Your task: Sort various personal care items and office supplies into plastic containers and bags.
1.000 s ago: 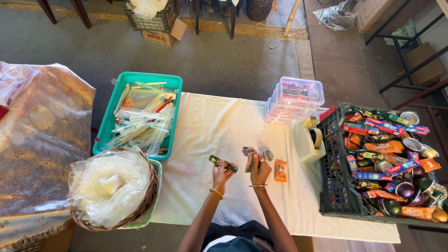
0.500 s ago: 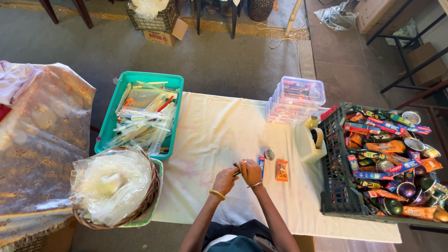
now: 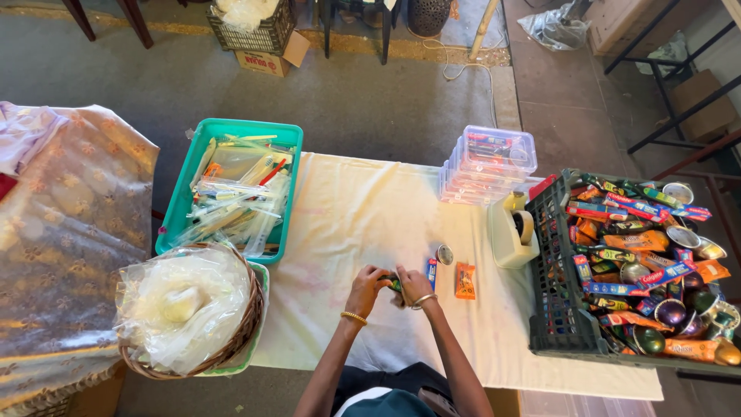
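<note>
My left hand (image 3: 367, 287) and my right hand (image 3: 415, 286) meet over the near edge of the white-covered table (image 3: 363, 208). Together they grip a small dark green packet (image 3: 395, 283), mostly hidden between the fingers. A gold bangle sits on each wrist. Just right of my right hand lie a small blue packet (image 3: 431, 272), a small round tin (image 3: 444, 254) and an orange sachet (image 3: 465, 280).
A teal tray (image 3: 171, 224) of clear-wrapped items sits at the left, a wicker basket (image 3: 245, 324) with plastic bags in front of it. A stack of clear boxes (image 3: 488, 164), a tape dispenser (image 3: 513, 230) and a dark crate (image 3: 557, 293) of colourful packets stand at the right.
My hands were apart a second ago, the left holding the green packet out to the side. They have come together over the table, and the small items now lie beside them.
</note>
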